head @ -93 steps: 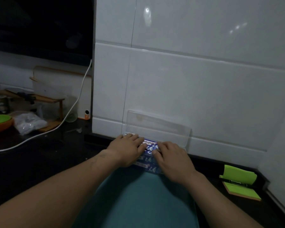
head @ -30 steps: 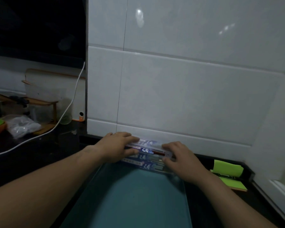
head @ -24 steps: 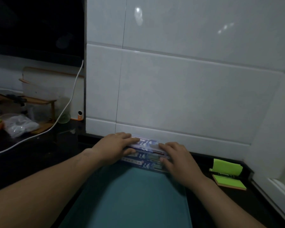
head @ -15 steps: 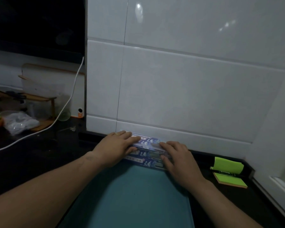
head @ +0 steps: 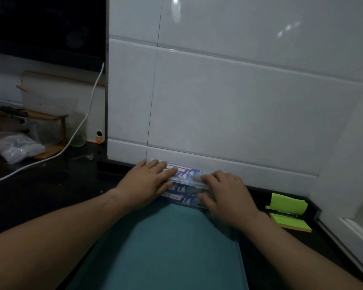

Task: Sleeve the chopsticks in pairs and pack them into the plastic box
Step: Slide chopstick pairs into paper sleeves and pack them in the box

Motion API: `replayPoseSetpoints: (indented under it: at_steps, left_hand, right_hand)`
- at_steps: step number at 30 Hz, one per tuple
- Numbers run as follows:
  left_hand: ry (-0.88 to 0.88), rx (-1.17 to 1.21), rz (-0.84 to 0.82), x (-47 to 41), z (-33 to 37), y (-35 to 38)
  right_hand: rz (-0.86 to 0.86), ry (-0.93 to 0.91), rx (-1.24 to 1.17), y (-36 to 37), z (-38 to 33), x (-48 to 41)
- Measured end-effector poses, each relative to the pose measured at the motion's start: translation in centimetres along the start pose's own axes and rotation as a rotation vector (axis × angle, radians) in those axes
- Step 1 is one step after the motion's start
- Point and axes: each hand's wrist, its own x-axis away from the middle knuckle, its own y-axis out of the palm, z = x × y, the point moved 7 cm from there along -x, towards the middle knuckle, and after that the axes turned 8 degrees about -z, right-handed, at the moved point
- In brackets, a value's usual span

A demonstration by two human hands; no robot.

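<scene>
The person is leaning over a teal mat (head: pixel 166 248) and pressing both hands down on the plastic box (head: pixel 187 179), which is lying lengthwise at the mat's far edge, just beside the foot of the tiled wall (head: pixel 228 111). The wall is probably serving as a backstop, so the box is not sliding away under the push.

The left hand (head: pixel 149 183) is resting flat on the left end of the clear lid, fingers straight and close together. The right hand (head: pixel 226 195) is covering the right end, fingers slightly bent with their tips on the lid. Neither hand is wrapping round the box, though the thumbs are too dim to judge.

The sleeved chopsticks (head: pixel 181 197) are showing through the clear plastic as blue printed strips lying side by side. One hand on each end suggests the person is seating the lid evenly, so packing looks nearly finished.

Green sticky notes (head: pixel 287 208) are sitting on the dark counter (head: pixel 40 195) to the right.
</scene>
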Motion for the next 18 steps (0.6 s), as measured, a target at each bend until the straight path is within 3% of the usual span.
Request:
replayPoseSetpoints:
  at_steps: [5, 11, 13, 18]
  left_hand:
    - [-0.050, 0.206, -0.023, -1.8, -0.6, -1.6]
    - [-0.068, 0.151, -0.139, -2.9, -0.4, -0.2]
    - [-0.042, 0.120, -0.197, -3.0, -0.3, 0.2]
    - [-0.061, 0.039, -0.116, -3.5, -0.3, 0.3]
  right_hand:
    - [-0.084, 0.183, -0.213, 0.6, 0.9, -3.0]
    - [-0.286, 0.079, -0.179, 2.1, 0.5, -3.2]
    - [-0.280, 0.044, -0.143, 2.5, 0.8, -3.4]
    - [-0.242, 0.037, -0.138, 2.5, 1.3, -4.4]
